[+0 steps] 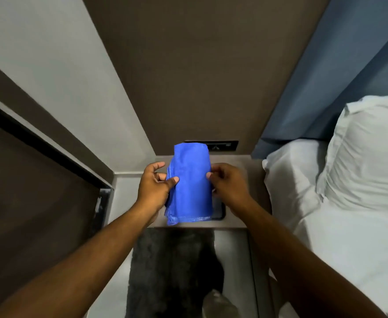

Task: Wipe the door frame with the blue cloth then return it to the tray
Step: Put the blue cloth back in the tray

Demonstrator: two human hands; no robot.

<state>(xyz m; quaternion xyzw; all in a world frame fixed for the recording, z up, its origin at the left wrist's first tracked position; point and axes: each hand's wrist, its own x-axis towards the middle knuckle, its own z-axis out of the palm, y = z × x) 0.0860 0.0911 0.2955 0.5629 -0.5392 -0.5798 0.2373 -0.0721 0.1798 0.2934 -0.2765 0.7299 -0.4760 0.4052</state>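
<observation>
The folded blue cloth [190, 183] is held up between both hands above a dark tray [220, 212] on the brown tabletop [252, 180] — only the tray's corner shows past the cloth. The left hand [155, 188] pinches the cloth's left edge, thumb on top, and the fingers [212, 174] of the right hand [228, 187] grip its right edge. White pillows [360, 152] lie on the bed [348, 249] to the right — a dark mat [165, 271] covers the floor below.

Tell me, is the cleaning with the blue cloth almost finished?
I cannot tell whether any wiping is done. Right now the left hand and right hand both pinch the folded bright blue cloth above the brown bedside shelf. A dark tray corner peeks out beneath. The cloth is not yet back in it.
</observation>
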